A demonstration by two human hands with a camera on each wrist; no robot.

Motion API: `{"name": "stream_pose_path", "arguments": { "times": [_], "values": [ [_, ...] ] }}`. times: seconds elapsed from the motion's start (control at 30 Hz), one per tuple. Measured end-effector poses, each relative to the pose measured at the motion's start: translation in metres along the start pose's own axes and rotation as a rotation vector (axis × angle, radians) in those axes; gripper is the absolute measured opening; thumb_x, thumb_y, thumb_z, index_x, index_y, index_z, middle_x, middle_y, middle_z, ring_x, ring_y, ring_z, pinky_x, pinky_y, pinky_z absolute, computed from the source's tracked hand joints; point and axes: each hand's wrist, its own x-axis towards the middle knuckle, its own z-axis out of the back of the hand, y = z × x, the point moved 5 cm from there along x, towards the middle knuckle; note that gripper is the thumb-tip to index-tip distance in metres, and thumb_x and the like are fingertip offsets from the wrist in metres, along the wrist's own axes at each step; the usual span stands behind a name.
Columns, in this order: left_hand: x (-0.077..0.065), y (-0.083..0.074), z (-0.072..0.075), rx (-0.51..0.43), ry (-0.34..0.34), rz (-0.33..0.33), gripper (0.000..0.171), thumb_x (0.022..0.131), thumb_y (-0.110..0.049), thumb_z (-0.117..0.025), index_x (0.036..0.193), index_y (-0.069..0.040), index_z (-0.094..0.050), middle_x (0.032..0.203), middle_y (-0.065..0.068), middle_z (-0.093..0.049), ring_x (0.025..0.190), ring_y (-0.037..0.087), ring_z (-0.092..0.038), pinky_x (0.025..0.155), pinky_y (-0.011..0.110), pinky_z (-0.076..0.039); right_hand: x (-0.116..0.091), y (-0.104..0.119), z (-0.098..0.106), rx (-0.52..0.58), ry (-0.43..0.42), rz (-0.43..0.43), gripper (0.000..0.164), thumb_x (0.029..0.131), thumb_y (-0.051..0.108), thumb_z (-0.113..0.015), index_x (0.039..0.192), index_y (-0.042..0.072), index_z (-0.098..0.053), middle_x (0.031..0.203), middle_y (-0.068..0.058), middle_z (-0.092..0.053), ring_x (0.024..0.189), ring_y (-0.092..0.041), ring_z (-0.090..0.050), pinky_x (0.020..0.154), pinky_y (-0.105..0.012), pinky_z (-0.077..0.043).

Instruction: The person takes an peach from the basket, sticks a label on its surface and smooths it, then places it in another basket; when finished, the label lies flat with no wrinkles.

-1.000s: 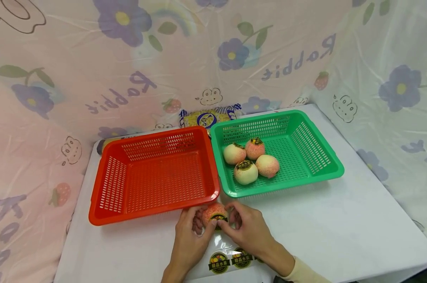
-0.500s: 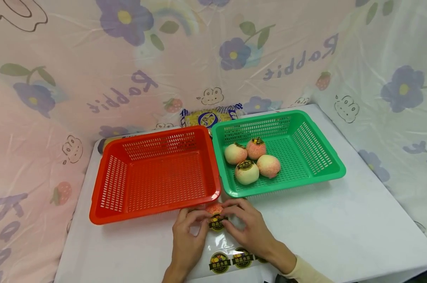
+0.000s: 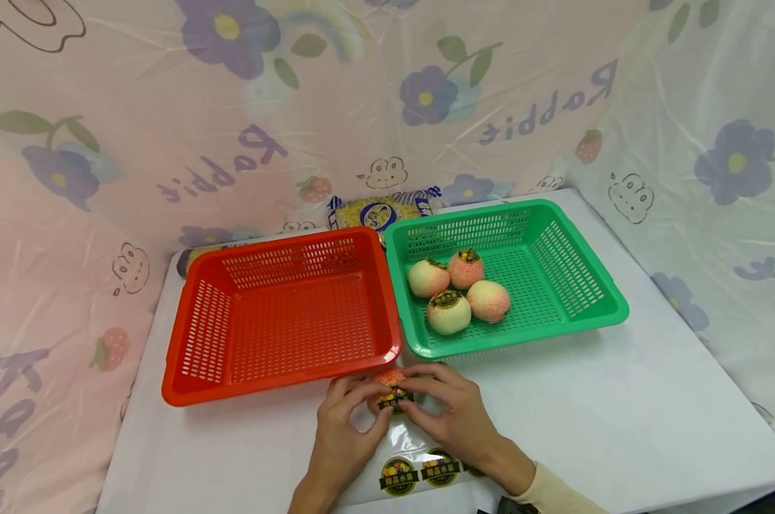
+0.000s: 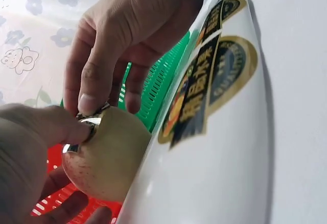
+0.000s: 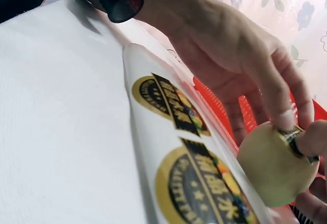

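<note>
A pinkish peach (image 3: pixel 390 375) sits between both hands near the red basket's front corner, with a black-and-gold fruit sticker (image 3: pixel 395 400) across its near side. My left hand (image 3: pixel 344 427) holds the peach from the left, its thumb on the sticker. From the right, my right hand (image 3: pixel 459 415) grips the same peach, thumb and fingertips at the sticker's edge. In the left wrist view the pale side of the peach (image 4: pixel 120 155) shows, and the thumbs partly hide the sticker. Just below the peach lies a glossy sheet of stickers (image 3: pixel 398 477).
A red basket (image 3: pixel 278 385) with nothing in it stands behind the left hand. The green basket (image 3: pixel 522 335) beside it holds several peaches (image 3: pixel 448 313), some with stickers. A yellow-and-blue packet (image 3: pixel 380 213) lies behind them against the printed curtain.
The forefingers have come from the peach's sides to the sticker's upper edge, with the thumbs at its lower edge. The baskets and sticker sheet stay put.
</note>
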Motion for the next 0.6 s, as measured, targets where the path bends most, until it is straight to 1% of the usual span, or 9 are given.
{"name": "stream_pose_path", "arguments": {
  "times": [0.1,0.17,0.2,0.33,0.43,0.5,0.6],
  "values": [
    [-0.0006,0.0007,-0.0013,-0.015,0.009,-0.003,0.040,0.076,-0.013,-0.086,0.112,-0.022,-0.071,0.113,-0.002,-0.063,0.095,0.014,-0.060,0.083,0.024,-0.052,-0.0005,0.0012,0.0018,0.008,-0.021,0.025,0.035,0.072,0.000,-0.085,0.104,0.012,-0.076,0.111,-0.011,-0.070,0.101,-0.024,-0.069,0.094,-0.023,-0.053],
    [-0.0010,0.0013,-0.0020,-0.032,0.001,-0.009,0.040,0.078,-0.014,-0.086,0.113,-0.020,-0.069,0.110,-0.003,-0.061,0.089,0.012,-0.059,0.076,0.026,-0.054,-0.0008,0.0019,0.0021,0.007,-0.033,0.042,0.032,0.073,-0.001,-0.084,0.100,0.013,-0.077,0.108,-0.011,-0.071,0.099,-0.024,-0.070,0.093,-0.025,-0.055],
    [-0.0013,0.0017,-0.0025,-0.043,0.002,-0.001,0.038,0.079,-0.014,-0.085,0.113,-0.020,-0.069,0.111,-0.003,-0.061,0.089,0.012,-0.060,0.075,0.027,-0.055,-0.0006,0.0023,0.0022,0.004,-0.037,0.045,0.031,0.073,-0.001,-0.084,0.099,0.013,-0.077,0.108,-0.011,-0.071,0.098,-0.024,-0.070,0.091,-0.026,-0.055],
    [-0.0016,0.0031,-0.0036,-0.052,0.002,0.014,0.036,0.080,-0.013,-0.085,0.111,-0.021,-0.070,0.108,-0.002,-0.061,0.086,0.012,-0.059,0.072,0.030,-0.057,-0.0002,0.0015,0.0014,0.000,-0.038,0.034,0.033,0.072,-0.003,-0.084,0.100,0.011,-0.076,0.107,-0.011,-0.070,0.092,-0.020,-0.069,0.078,-0.023,-0.057],
    [-0.0014,0.0037,-0.0039,-0.061,0.011,0.029,0.036,0.080,-0.012,-0.084,0.111,-0.021,-0.070,0.109,-0.003,-0.060,0.086,0.012,-0.059,0.072,0.030,-0.057,-0.0001,0.0013,0.0008,-0.006,-0.035,0.043,0.035,0.071,-0.002,-0.085,0.102,0.010,-0.076,0.109,-0.013,-0.070,0.092,-0.021,-0.069,0.074,-0.024,-0.058],
    [-0.0011,0.0041,-0.0035,-0.073,0.010,0.032,0.035,0.081,-0.012,-0.084,0.112,-0.020,-0.070,0.108,-0.002,-0.060,0.085,0.012,-0.060,0.072,0.030,-0.058,0.0000,0.0014,0.0001,-0.013,-0.029,0.056,0.036,0.070,0.000,-0.086,0.104,0.009,-0.077,0.111,-0.014,-0.070,0.094,-0.023,-0.069,0.076,-0.027,-0.058],
    [-0.0005,0.0053,-0.0022,-0.096,0.000,0.029,0.032,0.084,-0.013,-0.082,0.113,-0.020,-0.071,0.107,-0.002,-0.061,0.084,0.011,-0.062,0.073,0.029,-0.059,-0.0003,0.0014,-0.0003,-0.029,-0.025,0.071,0.039,0.070,0.003,-0.087,0.107,0.009,-0.077,0.113,-0.016,-0.069,0.096,-0.026,-0.068,0.079,-0.027,-0.057]
  ]
}}
